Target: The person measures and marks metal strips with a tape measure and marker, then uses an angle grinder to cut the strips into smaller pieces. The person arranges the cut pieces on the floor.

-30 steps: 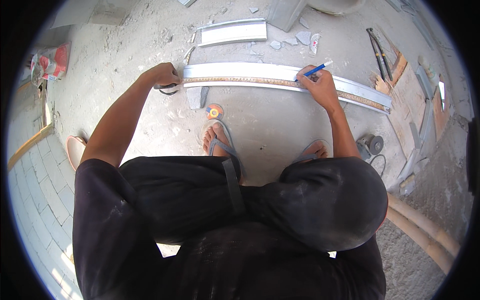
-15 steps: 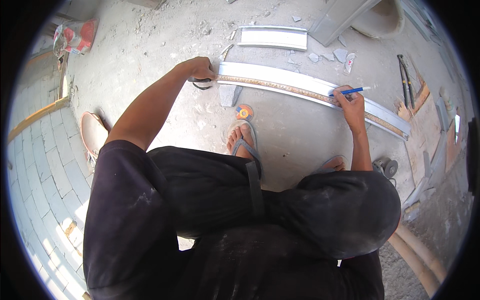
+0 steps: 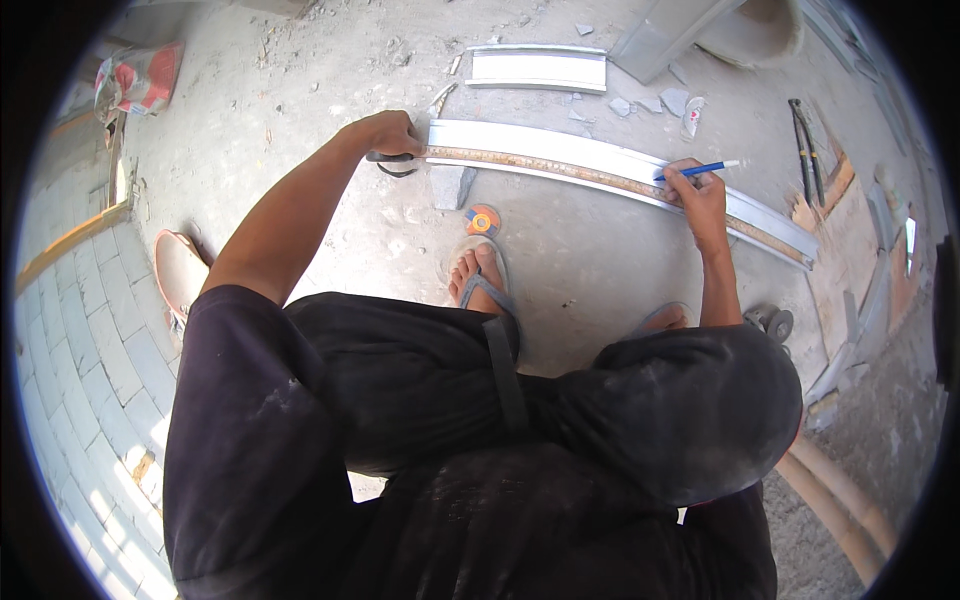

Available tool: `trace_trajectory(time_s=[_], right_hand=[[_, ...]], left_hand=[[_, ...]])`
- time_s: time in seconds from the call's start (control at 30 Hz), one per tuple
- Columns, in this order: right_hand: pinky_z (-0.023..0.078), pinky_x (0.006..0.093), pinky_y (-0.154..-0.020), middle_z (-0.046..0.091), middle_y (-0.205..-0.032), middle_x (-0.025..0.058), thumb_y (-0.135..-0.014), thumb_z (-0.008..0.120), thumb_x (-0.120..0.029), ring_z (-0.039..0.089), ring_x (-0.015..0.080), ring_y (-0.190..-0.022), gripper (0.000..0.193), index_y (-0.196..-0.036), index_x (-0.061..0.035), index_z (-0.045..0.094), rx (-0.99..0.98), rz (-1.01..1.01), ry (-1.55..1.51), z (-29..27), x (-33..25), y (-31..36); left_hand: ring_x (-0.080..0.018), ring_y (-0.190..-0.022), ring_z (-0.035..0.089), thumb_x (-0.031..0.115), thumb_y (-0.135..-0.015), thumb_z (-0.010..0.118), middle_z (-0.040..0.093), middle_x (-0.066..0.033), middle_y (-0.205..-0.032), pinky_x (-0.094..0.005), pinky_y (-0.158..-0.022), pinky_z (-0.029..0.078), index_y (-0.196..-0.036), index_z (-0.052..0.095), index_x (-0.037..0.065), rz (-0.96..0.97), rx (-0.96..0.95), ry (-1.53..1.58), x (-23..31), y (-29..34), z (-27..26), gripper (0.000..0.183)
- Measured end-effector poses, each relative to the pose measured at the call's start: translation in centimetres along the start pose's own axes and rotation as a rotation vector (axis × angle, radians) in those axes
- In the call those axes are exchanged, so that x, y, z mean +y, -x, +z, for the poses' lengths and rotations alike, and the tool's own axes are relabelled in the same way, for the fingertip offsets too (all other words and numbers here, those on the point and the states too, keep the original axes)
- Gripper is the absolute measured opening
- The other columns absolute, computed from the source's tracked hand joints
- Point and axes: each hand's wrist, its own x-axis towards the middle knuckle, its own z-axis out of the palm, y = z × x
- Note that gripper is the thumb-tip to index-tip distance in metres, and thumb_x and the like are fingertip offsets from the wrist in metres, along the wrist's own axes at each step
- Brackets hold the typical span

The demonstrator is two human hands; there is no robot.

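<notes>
Grey dusty floor beneath white channel, pale blockwork leftward

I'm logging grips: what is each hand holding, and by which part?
The left hand holds the tape measure at its case end; the right hand holds a blue pen near its tip.

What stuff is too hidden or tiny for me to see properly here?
All in the head view:
- Measuring tape: its marks are too small to read.
- Dark case: partly covered by the left hand.
- Right foot: mostly behind the right knee.
- Grinder: partly behind that knee.
- Pale basin: cut off by the top edge.
</notes>
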Motion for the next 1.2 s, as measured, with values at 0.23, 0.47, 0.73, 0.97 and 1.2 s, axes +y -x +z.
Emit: trace_trajectory(time_s=[0.23,0.47,0.73,0.97,1.2], right_hand=[[0.052,0.0252,-0.068,0.07,-0.08,0.0013,-0.099,0.075,-0.015,0.061,0.0077,-0.071,0.014,-0.1,-0.0019,0.077,0.016,-0.003,0.03,0.8,-0.5,-0.1],[0.052,0.026,-0.068,0.07,-0.08,0.0025,-0.098,0.075,-0.013,0.063,0.009,-0.072,0.011,-0.099,-0.0025,0.077,0.042,-0.035,0.003,0.1,-0.7,0.2],[0.051,0.025,-0.067,0.071,-0.08,0.0021,-0.097,0.076,-0.013,0.062,0.0082,-0.072,0.011,-0.099,-0.0017,0.077,0.085,-0.067,0.051,-2.9,-2.0,0.8],[0.051,0.0256,-0.067,0.071,-0.081,-0.0004,-0.094,0.078,-0.013,0.06,0.0068,-0.071,0.011,-0.099,-0.0032,0.079,0.035,-0.176,0.291,-2.9,-0.1,0.9],[0.05,0.0266,-0.069,0.074,-0.081,-0.0001,-0.09,0.08,-0.016,0.064,0.0077,-0.073,0.012,-0.097,-0.0059,0.081,0.061,-0.168,0.369,-1.3,-0.6,1.1]], left_hand=[[-0.0267,-0.076,0.072,0.044,-0.083,0.08,0.076,-0.0165,-0.083,-0.0409,-0.072,0.054,-0.096,0.082,0.0,-0.017,-0.018,0.006,-0.5,0.1,0.3,0.046],[-0.0291,-0.079,0.074,0.043,-0.083,0.082,0.079,-0.0199,-0.088,-0.0426,-0.076,0.056,-0.1,0.082,-0.003,-0.021,-0.006,-0.016,-1.0,-1.3,0.5,0.049],[-0.0278,-0.08,0.075,0.04,-0.083,0.081,0.08,-0.0195,-0.09,-0.0409,-0.079,0.057,-0.105,0.083,0.0,-0.045,-0.017,-0.002,0.6,0.2,-0.4,0.047],[-0.0272,-0.081,0.075,0.039,-0.083,0.082,0.08,-0.0183,-0.091,-0.0405,-0.08,0.057,-0.104,0.084,0.0,-0.056,-0.039,-0.01,1.2,-0.2,-0.8,0.044],[-0.0267,-0.081,0.075,0.038,-0.082,0.082,0.081,-0.0179,-0.091,-0.0408,-0.08,0.057,-0.103,0.084,0.0,-0.078,-0.038,0.001,1.0,0.7,-0.7,0.043]])
